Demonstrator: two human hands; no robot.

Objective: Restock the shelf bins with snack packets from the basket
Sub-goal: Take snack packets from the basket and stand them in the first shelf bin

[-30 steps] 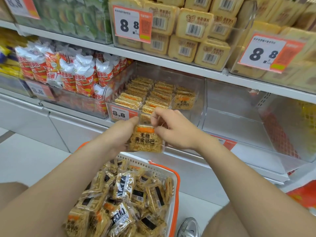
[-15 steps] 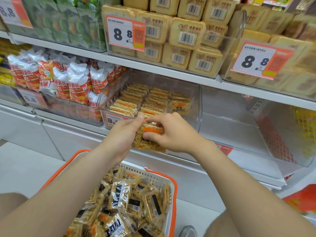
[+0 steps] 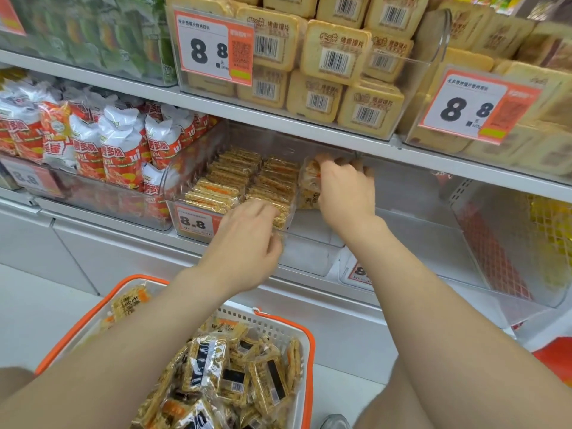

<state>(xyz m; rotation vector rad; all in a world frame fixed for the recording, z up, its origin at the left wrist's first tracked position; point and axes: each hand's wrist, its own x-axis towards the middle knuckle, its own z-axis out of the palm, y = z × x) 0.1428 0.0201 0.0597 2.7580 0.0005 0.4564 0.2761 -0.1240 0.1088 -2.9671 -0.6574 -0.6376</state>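
Note:
A clear shelf bin (image 3: 309, 255) holds rows of yellow-and-orange snack packets (image 3: 235, 178). My right hand (image 3: 345, 190) reaches deep into the bin's right side. Its fingers pinch a snack packet (image 3: 309, 179) next to the middle row. My left hand (image 3: 247, 239) is at the bin's front wall. Its fingers are loosely curled and touch the front packets of the middle row without holding any. Below my arms sits a white basket with an orange rim (image 3: 305, 360), heaped with several more snack packets (image 3: 235, 376).
An empty clear bin (image 3: 433, 243) stands to the right. Red-and-white bags (image 3: 117, 150) fill the bin to the left. The shelf above carries boxed toast slices (image 3: 334, 54) and price tags (image 3: 216, 48). My shoe (image 3: 335, 422) is on the floor.
My right hand has carried the packet from the bin's front up and right into the bin's right side. My left hand has let go of it and stays at the front.

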